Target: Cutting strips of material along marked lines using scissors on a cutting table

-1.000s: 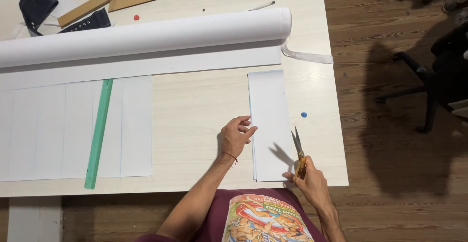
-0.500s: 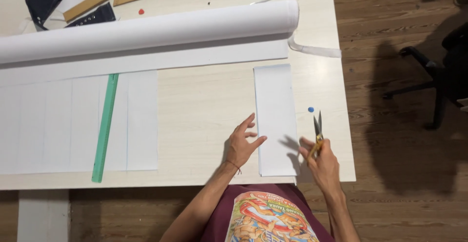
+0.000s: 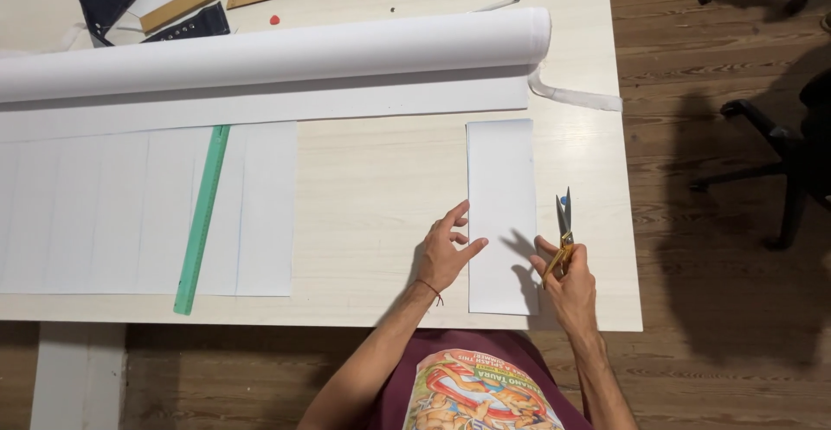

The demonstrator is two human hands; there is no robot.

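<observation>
A narrow white rectangular paper strip (image 3: 501, 213) lies flat near the right end of the pale wooden table (image 3: 372, 196), its long axis running from the near edge toward the big white paper roll (image 3: 268, 53). The left hand (image 3: 446, 255) rests spread-fingered on the strip's left edge, shifted slightly onto it since a moment ago. The right hand (image 3: 567, 278), fingers closed around the handles, holds gold-handled scissors (image 3: 563, 226) just right of the strip, blades now together and pointing away.

No packages, labels, signs or screens in view; only a colourful print on the person's maroon shirt (image 3: 485, 395) at 6 o'clock.
</observation>
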